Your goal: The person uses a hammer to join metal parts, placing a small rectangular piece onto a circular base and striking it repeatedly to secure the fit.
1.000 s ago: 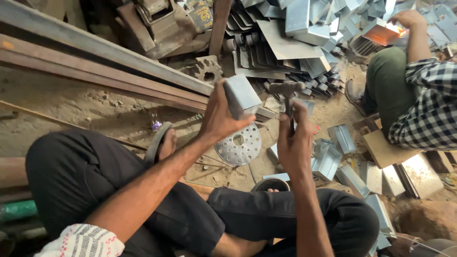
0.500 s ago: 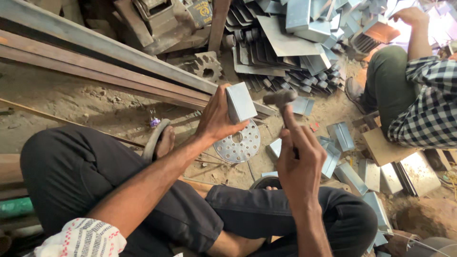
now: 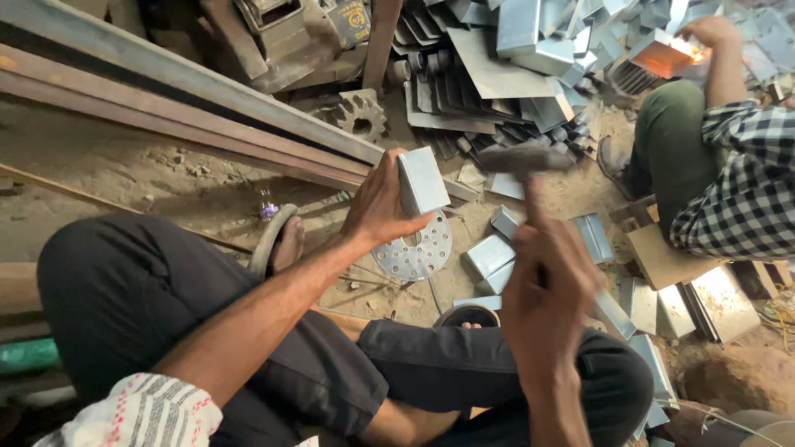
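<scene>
A small folded sheet-metal box [image 3: 422, 180] sits in the left hand [image 3: 383, 204], raised above the dirt floor [image 3: 141, 178]; the fingers wrap its left side and back, with the thumb under its lower edge, so the hand is closed around it. Just right of the box, and a little higher, is the dark head of a hammer [image 3: 523, 159], blurred. Its handle runs down into the right hand [image 3: 548, 291], which is clenched in a fist around it.

Directly below the box a round perforated metal disc [image 3: 414, 250] lies on the floor. Right of the box and lower, several similar small metal boxes [image 3: 490, 255] lie scattered in the dirt. Left of the disc, a bare foot in a dark sandal [image 3: 278, 240] rests on the ground, and the person's black trousers [image 3: 124, 306] fill the lower part of the view.

Above the box is a heap of cut metal sheets and boxes [image 3: 505, 58], with a toothed metal gear [image 3: 358, 116] to its left. Long steel bars [image 3: 174, 108] run diagonally up and to the left of the box. Far right of the box, another person in a checked shirt [image 3: 745, 190] and green trousers squats, one hand [image 3: 708, 31] on the heap.
</scene>
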